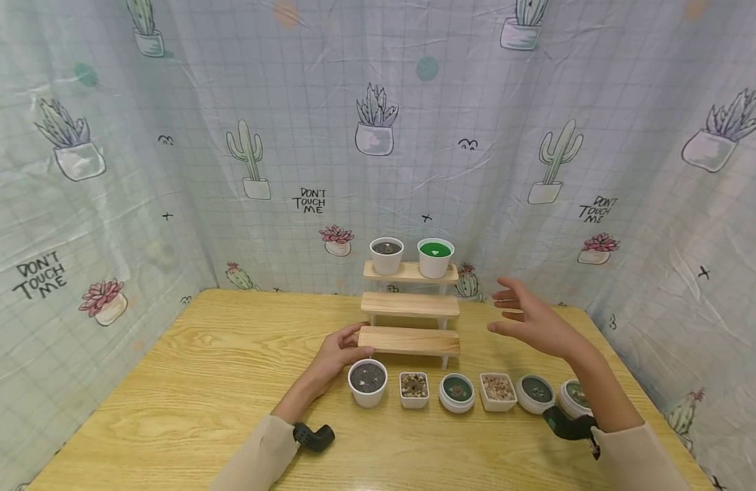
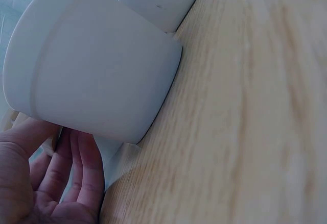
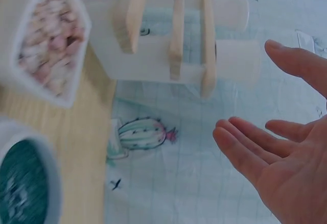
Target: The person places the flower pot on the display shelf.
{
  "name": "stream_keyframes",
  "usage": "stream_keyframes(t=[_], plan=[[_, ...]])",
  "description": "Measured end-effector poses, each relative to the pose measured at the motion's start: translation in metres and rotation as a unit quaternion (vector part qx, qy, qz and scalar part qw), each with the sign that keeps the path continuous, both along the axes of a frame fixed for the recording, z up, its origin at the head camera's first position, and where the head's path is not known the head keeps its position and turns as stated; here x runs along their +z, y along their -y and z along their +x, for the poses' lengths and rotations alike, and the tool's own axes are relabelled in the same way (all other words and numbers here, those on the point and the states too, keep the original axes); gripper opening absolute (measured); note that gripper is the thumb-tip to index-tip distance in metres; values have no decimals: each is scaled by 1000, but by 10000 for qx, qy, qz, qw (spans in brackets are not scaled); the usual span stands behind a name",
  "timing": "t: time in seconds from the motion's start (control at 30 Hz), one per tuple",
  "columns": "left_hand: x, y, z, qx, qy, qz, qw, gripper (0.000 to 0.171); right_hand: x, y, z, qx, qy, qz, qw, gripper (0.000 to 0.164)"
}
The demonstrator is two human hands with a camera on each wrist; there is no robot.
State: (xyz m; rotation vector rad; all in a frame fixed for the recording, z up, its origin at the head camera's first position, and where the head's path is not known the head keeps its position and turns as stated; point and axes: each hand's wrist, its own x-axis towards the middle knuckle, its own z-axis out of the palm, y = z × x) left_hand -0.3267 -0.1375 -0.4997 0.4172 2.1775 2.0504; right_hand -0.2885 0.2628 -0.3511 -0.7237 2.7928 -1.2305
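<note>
A three-tier wooden plant stand with white side supports stands near the back of the table. My left hand grips the left end of its lowest board, thumb at the front edge and fingers behind. A white pot with dark filling stands just in front of that hand; in the left wrist view this white pot hides part of the grip. To the right of the stand, my right hand is raised with its fingers apart, holding nothing. On the top board are a dark-filled pot and a green-filled pot.
Along the front stand a square pebble pot, a round green pot, a square pink-stone pot and two more round pots, the last partly behind my right forearm. A printed curtain encloses the table's back and sides.
</note>
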Motion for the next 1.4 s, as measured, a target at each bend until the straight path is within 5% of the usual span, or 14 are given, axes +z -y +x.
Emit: stream_keyframes(t=[0.33, 0.7, 1.13, 1.4], plan=[[-1, 2, 1, 9, 7, 24, 10000, 70, -26, -37, 18, -131, -80, 110, 9998, 83], [-3, 5, 2, 5, -4, -16, 10000, 71, -56, -74, 20, -81, -28, -2, 10000, 61], [-2, 4, 1, 56, -20, -110, 9999, 70, -70, -112, 21, 397, 879, -119, 9953, 53], [-2, 4, 0, 83, 27, -179, 9998, 71, -77, -127, 17, 1083, 1811, -622, 9755, 50]])
